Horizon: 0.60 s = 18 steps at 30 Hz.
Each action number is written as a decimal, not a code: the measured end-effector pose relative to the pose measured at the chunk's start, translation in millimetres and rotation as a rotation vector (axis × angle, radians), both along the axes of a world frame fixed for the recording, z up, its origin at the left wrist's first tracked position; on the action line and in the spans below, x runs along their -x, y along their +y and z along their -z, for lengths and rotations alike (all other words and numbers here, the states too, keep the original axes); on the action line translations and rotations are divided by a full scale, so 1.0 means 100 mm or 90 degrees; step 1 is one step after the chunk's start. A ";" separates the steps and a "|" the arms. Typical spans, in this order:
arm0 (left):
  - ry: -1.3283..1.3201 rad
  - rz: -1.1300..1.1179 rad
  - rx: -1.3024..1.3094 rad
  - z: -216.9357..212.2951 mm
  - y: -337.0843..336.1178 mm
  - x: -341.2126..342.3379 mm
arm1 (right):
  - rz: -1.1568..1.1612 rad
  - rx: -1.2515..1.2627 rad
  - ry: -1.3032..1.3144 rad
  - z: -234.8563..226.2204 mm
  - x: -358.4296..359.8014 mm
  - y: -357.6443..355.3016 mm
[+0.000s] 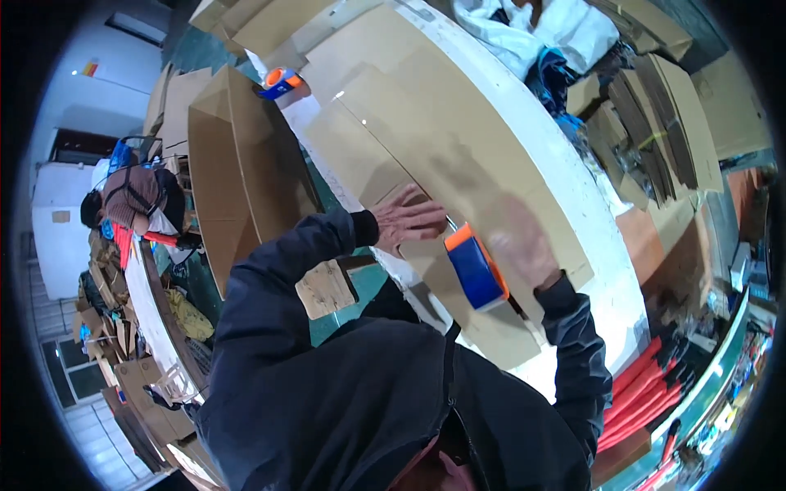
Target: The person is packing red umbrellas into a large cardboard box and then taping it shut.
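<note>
Pressing flat with spread fingers, our left hand (407, 219) lies palm down on the flattened cardboard box (426, 155), holding nothing, just beside the seam where the two flaps meet. Our right hand (524, 250) is blurred; it sits at the blue and orange tape dispenser (476, 266) and seems closed around its grip, though we cannot tell for sure how the fingers lie. That dispenser rests on the cardboard near our chest, between the two hands, its orange end toward the left hand and its blue body slanting down toward us. A glossy strip of clear tape (385, 147) runs from it along the seam. The box lies on the white table (573, 204), its long axis running from the lower right near our body up and away to the upper left, the far end pointing toward a second orange and blue tape dispenser (280, 82) that stands well apart at the table's far end. Left of the table an open cardboard carton (233, 172) stands on edge. Farther left another person (135, 200) bends over cardboard pieces. Right of the table, bundled flat cartons (655, 123) lie stacked, and red tubes (647, 385) lie below them.
</note>
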<state>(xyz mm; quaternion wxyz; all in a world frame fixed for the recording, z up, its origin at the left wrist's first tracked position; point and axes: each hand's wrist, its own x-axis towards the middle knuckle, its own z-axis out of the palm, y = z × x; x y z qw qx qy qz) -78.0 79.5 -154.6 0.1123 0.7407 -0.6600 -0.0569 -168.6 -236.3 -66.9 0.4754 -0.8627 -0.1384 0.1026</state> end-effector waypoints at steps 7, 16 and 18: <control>-0.031 0.042 -0.061 0.19 0.09 -0.09 | 0.074 0.171 -0.009 1.15 -0.54 0.05; 0.044 0.046 0.015 0.19 0.06 -0.12 | 0.082 0.236 0.036 1.08 -0.52 0.02; 0.091 0.029 0.017 0.16 0.01 -0.09 | 0.088 0.248 0.054 0.99 -0.59 0.07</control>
